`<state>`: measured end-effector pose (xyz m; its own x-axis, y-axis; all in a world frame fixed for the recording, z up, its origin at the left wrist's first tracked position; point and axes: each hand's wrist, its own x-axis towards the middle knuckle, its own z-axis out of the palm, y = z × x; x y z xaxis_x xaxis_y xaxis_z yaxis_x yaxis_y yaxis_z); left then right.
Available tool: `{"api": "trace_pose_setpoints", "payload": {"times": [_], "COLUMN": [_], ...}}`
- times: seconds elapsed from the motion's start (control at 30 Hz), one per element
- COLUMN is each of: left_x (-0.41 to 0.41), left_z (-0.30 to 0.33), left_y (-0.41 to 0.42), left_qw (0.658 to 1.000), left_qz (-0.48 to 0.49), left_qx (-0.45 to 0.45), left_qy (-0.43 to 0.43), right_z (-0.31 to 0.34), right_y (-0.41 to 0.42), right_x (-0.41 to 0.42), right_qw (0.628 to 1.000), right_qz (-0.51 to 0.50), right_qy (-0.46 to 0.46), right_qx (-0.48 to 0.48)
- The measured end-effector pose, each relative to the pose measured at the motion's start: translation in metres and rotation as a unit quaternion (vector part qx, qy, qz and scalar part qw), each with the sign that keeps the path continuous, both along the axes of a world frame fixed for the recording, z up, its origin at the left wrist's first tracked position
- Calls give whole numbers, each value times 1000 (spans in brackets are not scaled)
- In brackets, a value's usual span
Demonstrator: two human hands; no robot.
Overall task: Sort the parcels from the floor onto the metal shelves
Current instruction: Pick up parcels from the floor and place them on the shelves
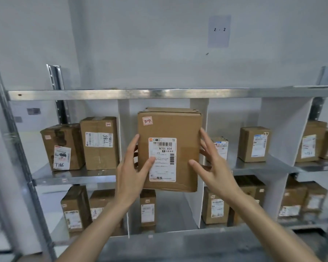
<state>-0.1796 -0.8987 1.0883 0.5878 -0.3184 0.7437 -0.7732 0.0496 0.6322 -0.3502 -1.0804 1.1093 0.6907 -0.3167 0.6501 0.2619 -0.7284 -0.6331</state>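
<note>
A tall brown cardboard parcel (169, 127) with a white shipping label and a small red-edged sticker is held upright in front of the middle compartment of the metal shelves (74, 176). My left hand (130, 173) grips its left side, with the thumb on the label. On the right edge sits my right hand (214, 167), fingers spread along the side and thumb on the front face. The parcel's bottom edge hangs a little below the shelf level and is tilted slightly.
White divider panels (197, 110) split the shelves into compartments. Two parcels (98, 142) stand in the left compartment, others (254, 144) to the right and on the lower shelf (148, 210). A metal rail (121, 93) runs above. A paper sign (219, 31) hangs on the wall.
</note>
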Motion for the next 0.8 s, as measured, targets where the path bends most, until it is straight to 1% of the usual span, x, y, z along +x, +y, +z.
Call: {"api": "trace_pose_setpoints", "payload": {"times": [0.07,0.13,0.27,0.33,0.5,0.63,0.8], "left_x": [4,8,19,23,23,33,50], "left_z": [-18,-37,-81,-106,-172,-234,-303], "left_y": [-5,-9,-17,-20,-31,-40,-56], "left_qw": [1000,999,994,991,984,979,975], "left_qz": [7,10,-6,2,22,56,56], "left_qx": [20,49,99,127,151,168,188], "left_qy": [-1,-14,-42,-50,-87,-101,-105], "right_z": [-21,-40,-81,-105,-180,-247,-312], "right_y": [-7,-15,-30,-34,-46,-54,-66], "right_x": [2,5,12,14,28,36,49], "right_qw": [999,997,981,973,962,961,958], "right_qz": [-2,-29,-86,-107,-142,-156,-165], "right_qy": [23,49,119,135,119,113,112], "right_qx": [-23,-53,-124,-155,-202,-198,-206]}}
